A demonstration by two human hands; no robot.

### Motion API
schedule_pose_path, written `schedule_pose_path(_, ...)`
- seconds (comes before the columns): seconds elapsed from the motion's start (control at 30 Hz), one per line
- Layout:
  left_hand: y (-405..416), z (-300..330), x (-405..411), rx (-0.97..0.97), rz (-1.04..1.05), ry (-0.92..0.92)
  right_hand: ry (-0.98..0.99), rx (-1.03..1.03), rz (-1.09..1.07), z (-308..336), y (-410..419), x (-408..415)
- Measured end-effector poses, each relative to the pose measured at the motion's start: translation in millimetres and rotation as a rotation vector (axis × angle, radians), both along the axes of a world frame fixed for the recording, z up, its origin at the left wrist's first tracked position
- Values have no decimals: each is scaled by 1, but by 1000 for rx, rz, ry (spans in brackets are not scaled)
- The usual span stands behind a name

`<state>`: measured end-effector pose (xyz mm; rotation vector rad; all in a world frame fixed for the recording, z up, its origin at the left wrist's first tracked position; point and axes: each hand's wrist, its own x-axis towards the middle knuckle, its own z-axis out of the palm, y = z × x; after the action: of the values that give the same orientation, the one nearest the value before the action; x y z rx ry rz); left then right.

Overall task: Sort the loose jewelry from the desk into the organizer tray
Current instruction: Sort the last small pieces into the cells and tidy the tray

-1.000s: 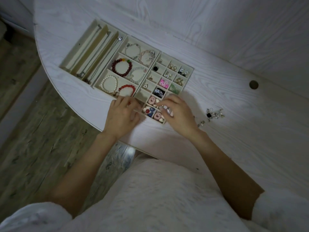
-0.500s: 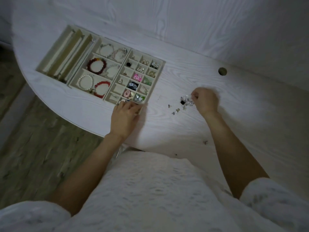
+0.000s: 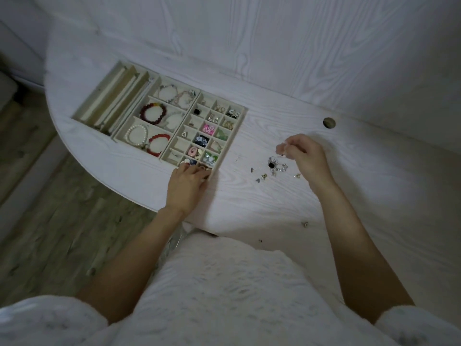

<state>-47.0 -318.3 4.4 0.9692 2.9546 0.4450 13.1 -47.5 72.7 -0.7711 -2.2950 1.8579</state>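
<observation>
Person in white fuzzy garment, textured knit-like surface with faint grey flecks. Sleeves pushed up near elbows, thick soft cuffs. Forearms bare. No rings, watch or bracelets visible on wrists.

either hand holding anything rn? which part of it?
Right hand pinches a small pale piece at its fingertips above the loose jewelry; which part cannot be told. Left hand rests curled on the tray's near corner; a hold cannot be told.

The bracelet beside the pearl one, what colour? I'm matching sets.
Red beads: the bracelet shows best in the head view.
</observation>
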Motion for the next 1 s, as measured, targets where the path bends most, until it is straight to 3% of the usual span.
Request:
schedule_pose_path(0.1, -8, 0, -3, 33, 3, -16, -3, -134, 30, 6, -19, -9)
schedule_pose_path(0.43, -79, 5, -15, 189, 407, -153, -196, 83, 351, -5, -130, -62)
schedule_pose_path(0.53, -87, 4, -36, 189, 367, -137, -192, 262, 402, -12, -163, -83)
schedule_pose_path(0.73, -95, 0, -73, 173, 193, -169, -261, 575, 310, -27, -206, -115)
schedule_pose_path(0.9, -99, -5, -80, 232, 128, -205, -230, 469, 167, -25, -203, -120)
schedule_pose_path(1.0, -102, -11, -87, 245, 82, -187, -232, 545, 236, -28, -202, -121)
